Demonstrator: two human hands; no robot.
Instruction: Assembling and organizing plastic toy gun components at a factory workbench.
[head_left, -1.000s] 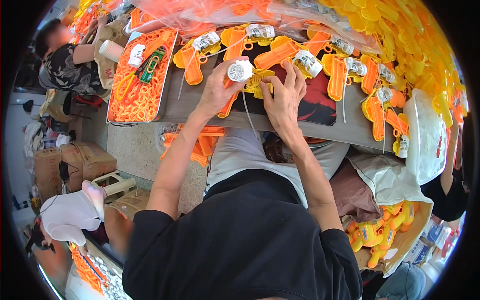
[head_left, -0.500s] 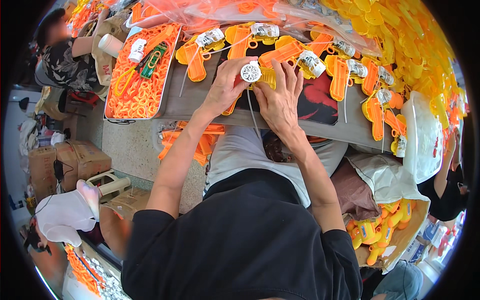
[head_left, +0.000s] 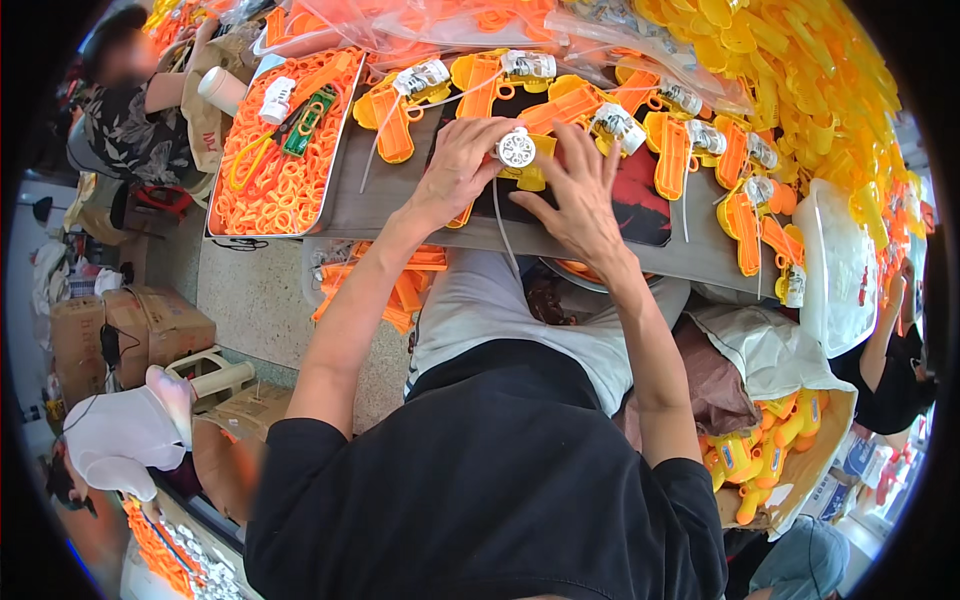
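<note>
At 12 o'clock, above the near edge of the workbench, the left hand is closed around one white cylinder, its patterned round end facing up. One yellow shell shows directly beneath the cylinder; one pale tube hangs below. Between 1 and 2 o'clock, the right hand has its thumb and fingers spread, gripping nothing. Fingertip contact with the shell cannot be told.

Change of state: half a second ago the right thumb and fingers were gathered at the shell; they are now spread, and the cylinder sits slightly further right. The left hand therefore appears to carry the hold alone.

Count, left to right:

- Between 10 and 11 o'clock: one pale cup; one tray of orange rings, too many to count, with one white part and one green piece on top.
- From 11 to 3 o'clock: eight orange-and-yellow toy-gun assemblies, each with one white cylindrical part.
- 2 o'clock: one heap of yellow shells, uncountable.
- 3 o'clock: one translucent bin.
- 4 o'clock: one carton of yellow-and-orange parts, partly hidden; count not determinable.
</note>
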